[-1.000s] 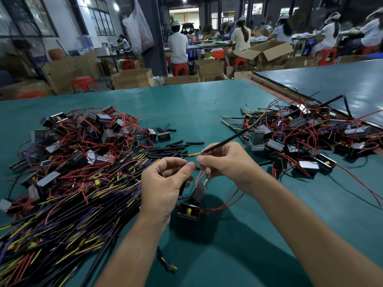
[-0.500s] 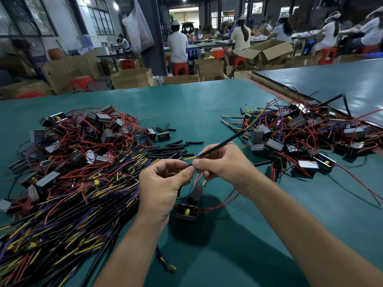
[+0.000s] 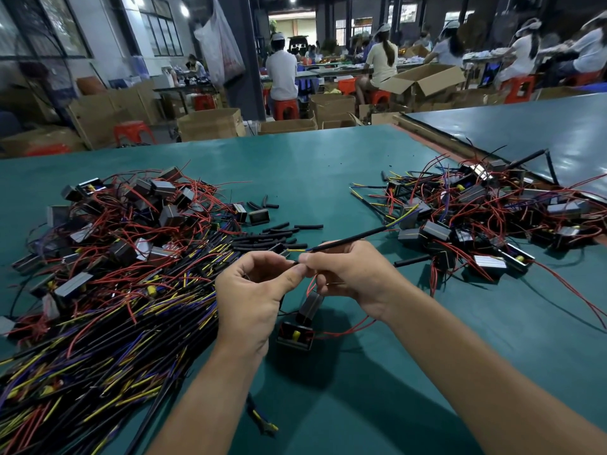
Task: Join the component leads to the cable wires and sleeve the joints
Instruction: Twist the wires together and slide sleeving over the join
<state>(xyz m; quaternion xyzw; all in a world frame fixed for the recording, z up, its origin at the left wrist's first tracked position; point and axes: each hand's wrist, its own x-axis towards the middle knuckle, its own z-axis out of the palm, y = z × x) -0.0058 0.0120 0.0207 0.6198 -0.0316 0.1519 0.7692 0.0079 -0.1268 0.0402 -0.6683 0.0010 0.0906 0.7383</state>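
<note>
Centrally, left hand (image 3: 253, 293) and right hand (image 3: 348, 274) meet fingertip to fingertip, both pinched shut on black cable (image 3: 348, 239) running toward 2 o'clock. Component (image 3: 295, 334) with red leads (image 3: 345, 328) on green table (image 3: 295, 165), 6 o'clock of hands. Sleeves (image 3: 279, 233) at 12 o'clock.

Table (image 3: 312, 165): matt teal mat, smooth. Cable (image 3: 348, 239): matt black plastic sheath. Component (image 3: 294, 336): black plastic casing, slightly glossy. Far boxes (image 3: 210, 124): brown cardboard.

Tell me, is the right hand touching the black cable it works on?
Touching. The head view shows the right hand closed around the black cable, which emerges directly from its fingers.
</note>
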